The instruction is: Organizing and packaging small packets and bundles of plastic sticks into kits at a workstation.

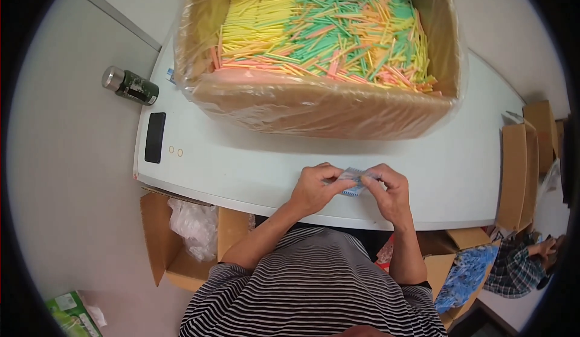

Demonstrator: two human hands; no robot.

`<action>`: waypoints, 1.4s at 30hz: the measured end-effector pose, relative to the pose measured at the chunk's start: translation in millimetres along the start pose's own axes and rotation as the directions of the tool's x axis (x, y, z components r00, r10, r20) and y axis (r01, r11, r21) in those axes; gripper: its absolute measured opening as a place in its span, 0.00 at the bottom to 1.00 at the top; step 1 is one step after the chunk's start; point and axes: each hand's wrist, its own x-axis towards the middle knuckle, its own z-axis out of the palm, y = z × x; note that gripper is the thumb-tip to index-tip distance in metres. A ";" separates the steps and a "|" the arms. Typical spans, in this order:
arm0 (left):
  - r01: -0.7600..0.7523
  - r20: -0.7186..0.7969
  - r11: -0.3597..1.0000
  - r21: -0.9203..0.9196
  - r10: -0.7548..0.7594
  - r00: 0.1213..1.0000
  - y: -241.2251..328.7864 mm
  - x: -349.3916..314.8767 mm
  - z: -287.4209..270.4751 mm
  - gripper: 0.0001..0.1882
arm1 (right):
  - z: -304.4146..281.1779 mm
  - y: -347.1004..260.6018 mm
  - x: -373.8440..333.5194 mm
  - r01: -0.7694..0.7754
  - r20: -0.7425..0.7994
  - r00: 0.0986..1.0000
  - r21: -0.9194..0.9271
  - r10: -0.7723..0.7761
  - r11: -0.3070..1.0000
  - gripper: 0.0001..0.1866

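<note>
Between my two hands, above the near part of the white table [241, 180], is a small clear plastic packet [351, 174] with blue stripes. My left hand [313, 187] pinches its left side between thumb and fingers. On the other side, my right hand [391, 193] is closed on its right edge, thumb and fingertips together. My fingers cover part of the packet, so its contents cannot be made out. Beyond my hands stands a large cardboard box [326, 110] lined with clear plastic. It holds many short yellow, green, orange and pink sticks [326, 29], like cut straws.
A dark phone [155, 137], two small rings [176, 151] and a green flask [130, 85] are at the left. Below the table edge are a carton with clear plastic [196, 228] and one with blue packets [465, 276]. Another person [516, 267] is at the far right.
</note>
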 end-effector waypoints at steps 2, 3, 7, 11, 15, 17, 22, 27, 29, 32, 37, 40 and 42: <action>-0.010 -0.028 0.999 0.049 0.012 1.000 -2.5 -3.8 -9.2 0.08 | 2.8 -23.2 3.1 0.029 0.016 1.000 -0.147 -0.027 0.989 0.07; -0.015 -0.043 0.995 0.103 0.019 0.999 -4.5 -3.6 -13.1 0.09 | 0.8 -37.8 5.1 0.051 0.020 0.999 -0.286 -0.047 0.957 0.09; -0.048 -0.115 0.979 0.197 0.071 0.991 -18.0 -10.9 -36.1 0.09 | -38.2 -113.1 23.4 0.414 0.144 0.910 -0.332 -0.388 0.848 0.11; 0.003 -0.099 0.978 0.206 0.018 0.995 -26.1 -10.0 -50.6 0.09 | -31.9 -186.7 118.8 0.648 0.349 0.710 -0.664 -0.612 0.373 0.11; -0.155 -0.139 0.950 0.272 0.198 0.970 -27.9 -6.3 -49.2 0.11 | 14.2 -194.9 255.2 0.656 0.480 0.688 -0.733 -0.545 0.183 0.09; -0.194 -0.139 0.941 0.278 0.239 0.961 -27.5 -4.1 -47.6 0.12 | 32.3 -191.8 302.9 0.600 0.509 0.694 -0.800 -0.509 0.017 0.12; -0.019 -0.174 0.933 0.361 0.087 0.981 -26.5 -5.4 -50.0 0.12 | 63.6 -167.5 373.8 0.541 0.601 0.640 -0.795 -0.479 -0.274 0.15; -0.157 -0.196 0.803 0.575 0.321 0.927 -32.9 -1.1 -67.9 0.07 | 79.4 -151.7 392.2 0.449 0.585 0.701 -0.807 -0.409 -0.384 0.14; -0.187 -0.186 0.736 0.650 0.393 0.901 -40.1 6.2 -75.6 0.06 | 81.9 -151.3 397.2 0.432 0.584 0.700 -0.805 -0.412 -0.406 0.13; -0.186 -0.174 0.656 0.732 0.443 0.879 -37.6 10.1 -83.7 0.07 | 87.7 -148.0 400.8 0.407 0.585 0.692 -0.800 -0.423 -0.442 0.12; -0.130 -0.201 0.629 0.767 0.428 0.881 -34.1 10.1 -86.6 0.11 | 84.1 -144.3 400.2 0.411 0.602 0.645 -0.793 -0.471 -0.450 0.12; -0.093 -0.292 0.657 0.748 0.452 0.843 -33.7 9.2 -86.0 0.09 | 82.1 -143.5 401.1 0.407 0.605 0.629 -0.791 -0.488 -0.456 0.13; -0.104 -0.303 0.650 0.753 0.482 0.822 -36.1 6.8 -85.2 0.11 | 78.0 -145.6 399.6 0.436 0.626 0.605 -0.778 -0.492 -0.453 0.13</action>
